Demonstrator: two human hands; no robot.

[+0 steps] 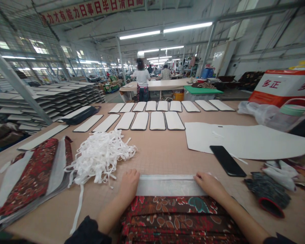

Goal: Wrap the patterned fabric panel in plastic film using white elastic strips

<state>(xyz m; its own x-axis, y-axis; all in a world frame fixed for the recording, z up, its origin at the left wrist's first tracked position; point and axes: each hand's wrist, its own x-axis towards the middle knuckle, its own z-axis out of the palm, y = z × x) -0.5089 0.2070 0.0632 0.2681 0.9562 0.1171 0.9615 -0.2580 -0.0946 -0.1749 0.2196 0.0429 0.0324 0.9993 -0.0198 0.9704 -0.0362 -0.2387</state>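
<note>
Floral fabric [173, 217] in brown and red lies pleated in front of me, with a translucent white strip [169, 185] along its far edge. My left hand [130, 183] is closed at the strip's left end. At the right end, my right hand [205, 181] has its fingers pinched on the same strip. Left of my left hand sits a heap of narrow white tapes [103, 156], one of them trailing toward me. Another stack of floral fabric with white backing [33, 176] lies at the far left of the table.
Two rows of white rounded panels with dark edges [140, 121] lie across the tan table [157, 156]. A large white sheet [249, 139], a black phone [227, 160] and a dark sleeve-like cloth [268, 193] are right. A person [141, 79] stands farther off.
</note>
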